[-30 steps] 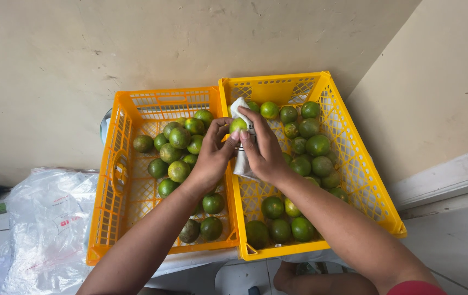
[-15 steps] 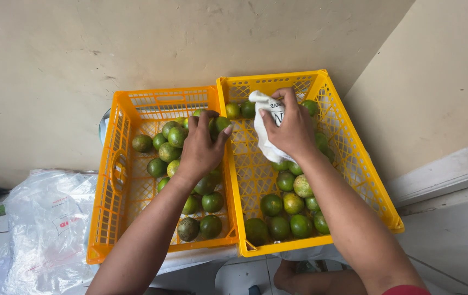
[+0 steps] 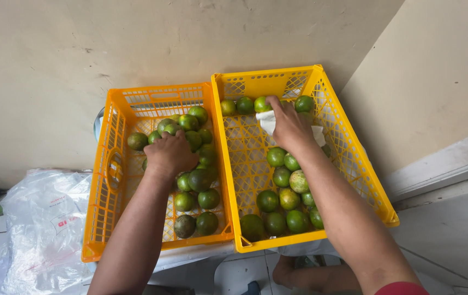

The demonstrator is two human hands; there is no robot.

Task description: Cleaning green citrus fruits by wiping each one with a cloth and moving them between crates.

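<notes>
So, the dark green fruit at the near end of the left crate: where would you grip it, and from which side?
Take the dark green fruit across its round middle, coming straight down from above. Its top is open, while the left crate wall and neighbouring fruit close in its sides. The left hand is further up that crate.

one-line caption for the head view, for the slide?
Left hand reaches into the left yellow crate of green fruit; right hand holds a white cloth over the right yellow crate.
</notes>
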